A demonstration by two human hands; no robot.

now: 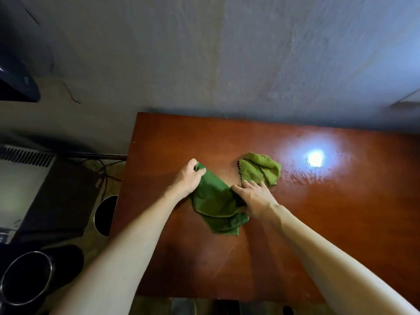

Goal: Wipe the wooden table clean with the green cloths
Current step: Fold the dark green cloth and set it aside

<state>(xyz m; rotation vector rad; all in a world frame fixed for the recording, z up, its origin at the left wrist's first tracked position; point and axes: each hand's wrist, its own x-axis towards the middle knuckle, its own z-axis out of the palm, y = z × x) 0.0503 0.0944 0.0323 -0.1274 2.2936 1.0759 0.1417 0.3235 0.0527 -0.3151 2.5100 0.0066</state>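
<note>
A reddish wooden table (318, 212) fills the lower right of the head view. On it lies a dark green cloth (216, 201), stretched out and partly folded. My left hand (189, 177) pinches that cloth's far left corner. My right hand (254, 196) lies on the cloth's right edge, fingers spread toward a second cloth; whether it grips is unclear. That lighter green cloth (261, 169) is crumpled just beyond my right fingers, with a dark stitched edge on its left side.
A bright light reflection (315, 158) shines on the table's right part. A grey wall (227, 53) runs behind the table. Left of the table stand a grey device (20, 185), cables (104, 171), a round bin (105, 214) and a metal pot (25, 278).
</note>
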